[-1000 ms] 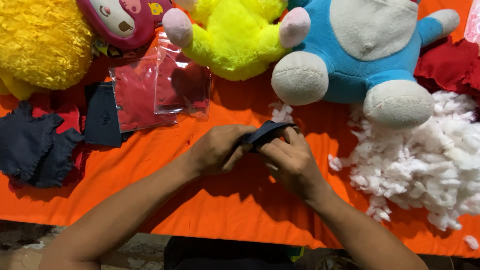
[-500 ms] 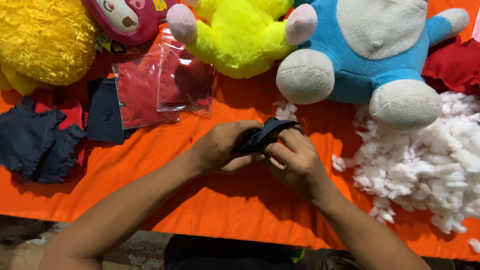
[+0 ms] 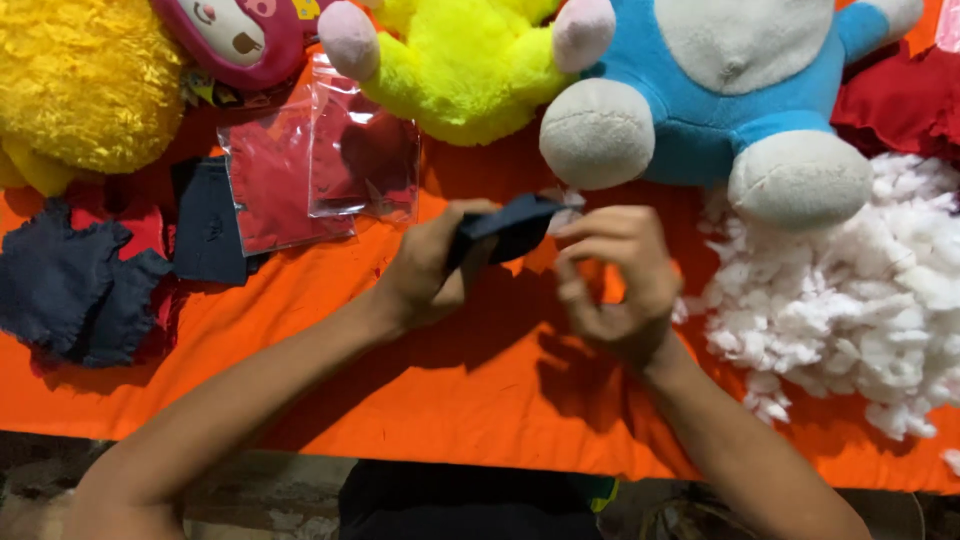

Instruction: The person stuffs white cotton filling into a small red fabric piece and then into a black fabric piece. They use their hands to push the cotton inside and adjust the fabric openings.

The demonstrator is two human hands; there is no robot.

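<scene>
1. The left hand [image 3: 432,268] grips a small dark navy fabric piece [image 3: 510,226] just above the centre of the frame, thumb and fingers closed round its lower end.
2. The right hand [image 3: 612,282] sits just beside it, fingers curled, with the fingertips [image 3: 572,232] pinched at the piece's right tip, where a tuft of white fibre seems to show — whether it is going in I cannot tell.
3. Both hands hover over the orange cloth [image 3: 420,400] covering the table; the fabric piece is held off it, not lying down.
4. At the right edge lies a heap of white stuffing [image 3: 850,300], loose and near the right hand.
5. Along the top sit finished soft toys: a blue and white plush toy [image 3: 720,110], a bright yellow plush toy [image 3: 470,70], a fuzzy golden one [image 3: 80,90] in the upper left, and a pink-faced one [image 3: 240,35].
6. At mid left are clear plastic bags [image 3: 330,170] with red cloth inside, and flat navy cut-outs [image 3: 80,285] further left.
7. As a judgement, the work looks early — the held piece is limp and thin, most of the stuffing is unused, and more cut pieces lie untouched.
</scene>
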